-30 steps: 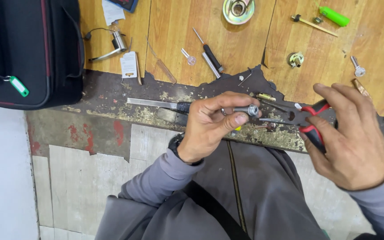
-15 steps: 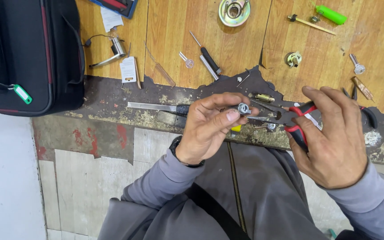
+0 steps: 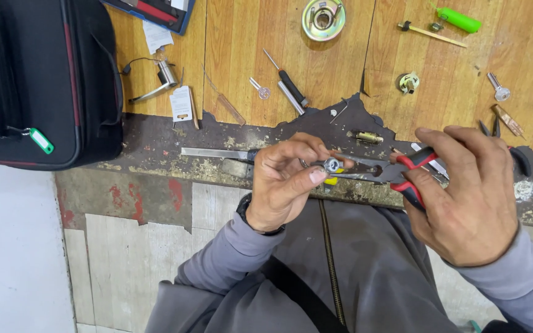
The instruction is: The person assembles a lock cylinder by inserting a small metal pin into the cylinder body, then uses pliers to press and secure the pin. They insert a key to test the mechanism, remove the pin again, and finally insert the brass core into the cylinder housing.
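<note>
Seen from above, a person in a grey zipped top works at the worn front edge of a wooden workbench. At far left a black bag rests on the bench, a green tag hanging from its zip. Right of it lie a bent metal lever handle, a black-handled screwdriver and, further back, a round brass lock plate. Near centre, the left hand is curled, its thumb and fingertips pinched around a small silver lock cylinder, held just above the bench edge. To its right, the right hand is wrapped around the red-and-black handles of pliers, whose tips meet the cylinder. For this grip to go well, I judge the cylinder should stay firmly pinched and level while the pliers squeeze gently and in line, so the tips do not slip off the small part. A loose key and a green-handled tool lie at right.
</note>
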